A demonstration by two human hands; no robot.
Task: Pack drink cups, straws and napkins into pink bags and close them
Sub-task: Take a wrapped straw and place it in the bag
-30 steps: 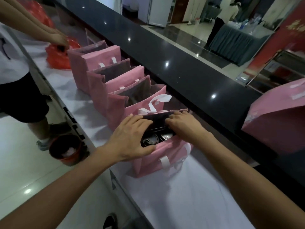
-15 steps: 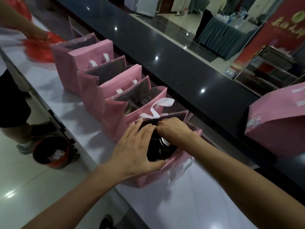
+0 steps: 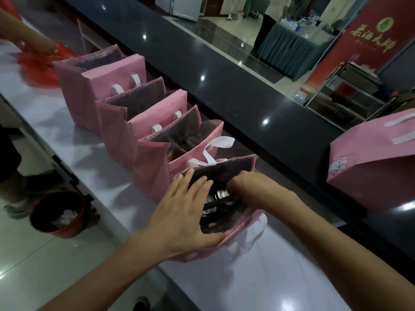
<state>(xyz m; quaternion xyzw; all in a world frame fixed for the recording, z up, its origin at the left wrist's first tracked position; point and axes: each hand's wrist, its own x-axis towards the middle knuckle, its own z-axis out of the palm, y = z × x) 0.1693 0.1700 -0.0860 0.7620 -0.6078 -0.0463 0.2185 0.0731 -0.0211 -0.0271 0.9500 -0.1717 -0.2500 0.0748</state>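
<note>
Our left hand lies flat with straight fingers across the near pink bag on the white counter, thumb hooked at its near edge. Our right hand has dipped deeper inside since a second ago, its fingers hidden, so we cannot tell what it grasps. The drink cups' lids show between our hands, so packing continues; closing waits.

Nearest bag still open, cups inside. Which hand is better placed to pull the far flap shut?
Probably left: the left hand lies flat with fingertips on the nearest bag's far flap; the right hand is down inside among the cups.
</note>
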